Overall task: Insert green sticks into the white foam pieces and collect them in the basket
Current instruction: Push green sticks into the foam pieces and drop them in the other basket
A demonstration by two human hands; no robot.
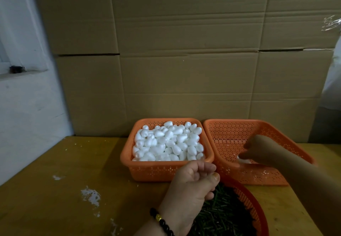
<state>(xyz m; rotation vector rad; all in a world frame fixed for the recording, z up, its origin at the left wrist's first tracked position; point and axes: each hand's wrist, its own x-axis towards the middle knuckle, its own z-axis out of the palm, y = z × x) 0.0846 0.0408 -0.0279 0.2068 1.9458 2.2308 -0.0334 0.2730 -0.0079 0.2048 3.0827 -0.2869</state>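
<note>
The left hand (193, 182) hovered above the worktop (73, 180), its fingers curled into a loose fist with the thumb tip against the forefinger; whether anything was pinched there could not be told. A dark beaded bracelet (162, 222) with one gold bead circled its wrist. Just beyond its knuckles stood the orange basket (147, 171) heaped with white foam pieces (168, 141), egg-shaped and piled to the rim. Directly under and to the right of the left hand sat a round red basket (256, 204) holding a mass of green sticks (221, 215), partly covered by the wrist.

The right hand (258, 150) reached down into the second orange basket (230, 130), which stood touching the first basket's right side. Its fingers were bent downward and closed on a single white foam piece (244, 161) at the near wall of that basket, close to the basket floor; any stick in that piece was hidden by the fingers. Apart from that piece, only bare perforated plastic showed in this basket.

Beyond both hands, behind the baskets, a wall of brown cardboard boxes (184, 51) rose from the back edge of the worktop. White flecks (90, 195) marked the worktop to the left of the left hand.
</note>
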